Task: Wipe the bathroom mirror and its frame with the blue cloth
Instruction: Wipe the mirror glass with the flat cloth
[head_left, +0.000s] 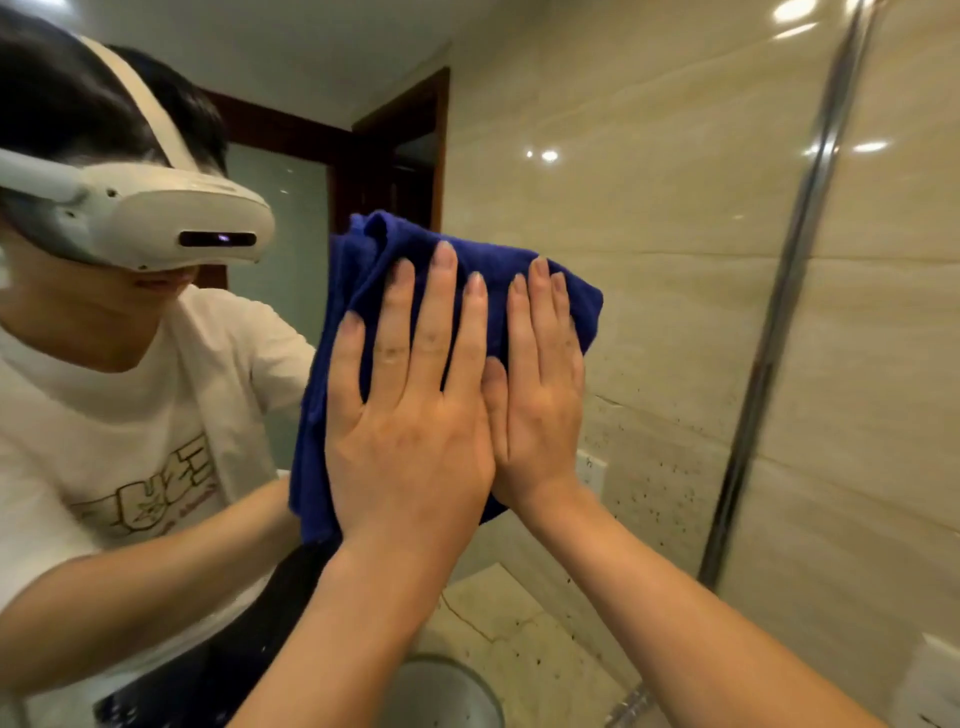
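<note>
1. Forearms rise from the bottom of the view to both hands, which lie flat against the blue cloth on the mirror.
2. Left hand: fingers straight and spread apart, pressing the cloth to the glass; nothing is gripped.
3. Right hand: fingers straight and held close together, pressing the cloth's right part, thumb touching the left hand's edge.
4. Cloth position: bunched, folded, under both palms; it extends above the fingertips and hangs down left of the left hand.
5. Step in hand, as judged: wiping the glass. Even pressure from both palms and overlapping strokes would serve best; the loose left fold should be kept flat so it does not drag.
6. Dark specks mark the glass right of and below the right hand; this area appears to need attention next.
7. Edges: the metal frame runs as a slanted strip well right of the fingers, untouched.
8. Open room: bare glass above and right of the fingers allows long strokes; a round container sits below the wrists.
</note>
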